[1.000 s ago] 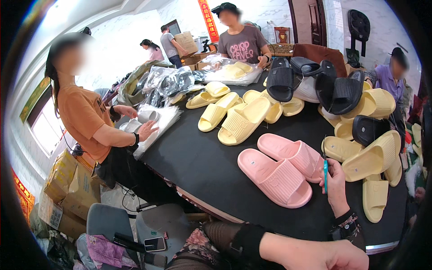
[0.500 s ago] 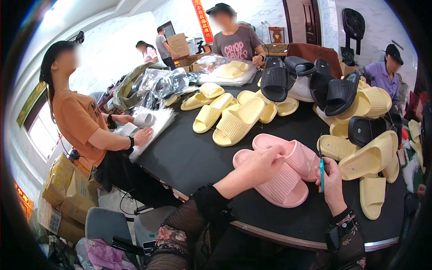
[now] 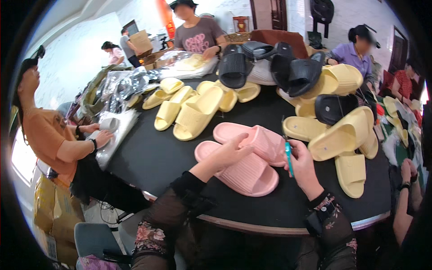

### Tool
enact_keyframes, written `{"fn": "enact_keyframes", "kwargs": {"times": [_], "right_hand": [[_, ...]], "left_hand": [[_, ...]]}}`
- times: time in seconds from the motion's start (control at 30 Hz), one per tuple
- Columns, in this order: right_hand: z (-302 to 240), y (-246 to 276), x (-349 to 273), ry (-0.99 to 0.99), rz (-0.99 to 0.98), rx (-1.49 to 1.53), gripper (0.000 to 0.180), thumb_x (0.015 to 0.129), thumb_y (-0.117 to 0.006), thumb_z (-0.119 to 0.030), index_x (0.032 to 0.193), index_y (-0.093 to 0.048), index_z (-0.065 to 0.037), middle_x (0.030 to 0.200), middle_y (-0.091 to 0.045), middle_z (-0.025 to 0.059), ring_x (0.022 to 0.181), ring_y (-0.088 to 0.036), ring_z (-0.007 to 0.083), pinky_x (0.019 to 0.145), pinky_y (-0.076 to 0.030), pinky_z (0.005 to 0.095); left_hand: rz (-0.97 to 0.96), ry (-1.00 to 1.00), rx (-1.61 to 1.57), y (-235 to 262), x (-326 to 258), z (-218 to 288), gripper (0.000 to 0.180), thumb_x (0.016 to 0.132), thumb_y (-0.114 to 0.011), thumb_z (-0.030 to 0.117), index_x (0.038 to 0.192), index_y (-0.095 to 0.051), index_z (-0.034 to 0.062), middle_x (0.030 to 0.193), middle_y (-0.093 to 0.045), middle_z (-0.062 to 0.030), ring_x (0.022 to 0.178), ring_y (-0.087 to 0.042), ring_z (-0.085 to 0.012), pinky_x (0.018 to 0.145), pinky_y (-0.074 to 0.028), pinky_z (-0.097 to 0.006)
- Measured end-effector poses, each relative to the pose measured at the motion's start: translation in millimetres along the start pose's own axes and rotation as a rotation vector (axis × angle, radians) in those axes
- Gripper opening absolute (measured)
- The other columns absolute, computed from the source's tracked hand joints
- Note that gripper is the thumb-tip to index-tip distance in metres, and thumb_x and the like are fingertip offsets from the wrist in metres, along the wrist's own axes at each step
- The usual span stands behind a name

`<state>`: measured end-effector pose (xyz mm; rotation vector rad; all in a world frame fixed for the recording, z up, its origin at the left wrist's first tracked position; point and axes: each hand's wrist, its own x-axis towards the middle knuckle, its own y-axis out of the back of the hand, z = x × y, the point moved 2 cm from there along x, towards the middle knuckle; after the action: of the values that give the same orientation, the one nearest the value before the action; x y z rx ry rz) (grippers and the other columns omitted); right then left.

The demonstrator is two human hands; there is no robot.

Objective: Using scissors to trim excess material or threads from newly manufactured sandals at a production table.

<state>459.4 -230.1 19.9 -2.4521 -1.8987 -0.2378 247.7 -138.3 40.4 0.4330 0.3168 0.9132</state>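
Two pink ridged slippers lie side by side on the black table, the nearer slipper (image 3: 247, 173) overlapping the farther slipper (image 3: 269, 141). My left hand (image 3: 226, 155) rests across them with its fingers stretched out toward the straps; it is open. At the toe end of the farther slipper, my right hand (image 3: 303, 167) is closed round teal-handled thread snips (image 3: 289, 158). Their thin dark blade points away from me. Just right of that hand lie several yellow slippers (image 3: 325, 143).
Black slippers (image 3: 234, 67) and yellow ones are heaped at the back and right. More yellow slippers (image 3: 198, 112) lie left of centre. A person in orange (image 3: 49, 135) handles grey slippers on plastic bags (image 3: 118, 135) at the left. The table's front edge (image 3: 252, 227) curves before me.
The view has turned right, so everything appears farther left. My left hand's fingers have gone from bunched together to stretched out. My right hand still holds the thread snips.
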Motion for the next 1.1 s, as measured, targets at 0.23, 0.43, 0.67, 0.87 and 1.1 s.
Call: {"fn": "enact_keyframes", "kwargs": {"times": [0.23, 0.43, 0.67, 0.87, 1.1], "right_hand": [[17.0, 6.2, 3.6, 0.103, 0.079, -0.063, 0.033, 0.080, -0.061, -0.003, 0.112, -0.054, 0.001, 0.085, -0.064, 0.0105, 0.076, -0.061, 0.0130, 0.067, -0.049, 0.0275], [5.5, 3.8, 3.7, 0.126, 0.042, 0.042, 0.036, 0.083, -0.063, -0.007, 0.115, -0.050, 0.002, 0.087, -0.062, 0.0083, 0.070, -0.057, 0.0090, 0.061, -0.047, 0.0235], [-8.8, 0.3, -1.9, 0.123, -0.052, 0.137, 0.039, 0.085, -0.065, -0.012, 0.118, -0.047, -0.001, 0.087, -0.057, 0.0012, 0.074, -0.053, 0.0034, 0.061, -0.046, 0.0190], [-12.0, -10.7, -10.3, 0.229, -0.136, -0.079, 0.042, 0.080, -0.068, -0.017, 0.113, -0.050, -0.001, 0.086, -0.062, 0.0094, 0.077, -0.059, 0.0122, 0.072, -0.049, 0.0274], [-8.7, -7.3, -14.9, 0.115, -0.241, -0.222, 0.043, 0.079, -0.069, -0.018, 0.114, -0.049, -0.002, 0.086, -0.064, 0.0067, 0.078, -0.061, 0.0124, 0.075, -0.049, 0.0265]], "left_hand": [[-0.133, -0.018, -0.029, -8.4, 5.9, 11.7, 0.037, 0.089, -0.057, 0.023, 0.115, -0.055, -0.0027, 0.104, -0.061, -0.0088, 0.094, -0.057, -0.0133, 0.080, -0.046, -0.027], [-0.026, 0.077, -0.338, -4.3, -20.5, 10.5, 0.032, 0.087, -0.059, 0.017, 0.111, -0.057, -0.0043, 0.100, -0.062, -0.0081, 0.092, -0.058, -0.0123, 0.079, -0.046, -0.026], [0.079, -0.075, -0.580, 2.9, -37.6, 28.2, 0.045, 0.085, -0.056, 0.005, 0.127, -0.042, -0.0055, 0.115, -0.055, -0.0107, 0.102, -0.055, -0.0145, 0.089, -0.045, -0.027], [0.289, -0.288, -0.569, 19.0, -20.1, 36.6, 0.045, 0.082, -0.054, 0.002, 0.125, -0.042, -0.0052, 0.114, -0.053, -0.0116, 0.100, -0.053, -0.0156, 0.086, -0.044, -0.028], [0.436, -0.442, -0.292, 29.6, -5.1, 35.8, 0.054, 0.083, -0.055, 0.003, 0.132, -0.036, -0.0056, 0.120, -0.050, -0.0132, 0.107, -0.050, -0.0182, 0.091, -0.039, -0.028]]}}
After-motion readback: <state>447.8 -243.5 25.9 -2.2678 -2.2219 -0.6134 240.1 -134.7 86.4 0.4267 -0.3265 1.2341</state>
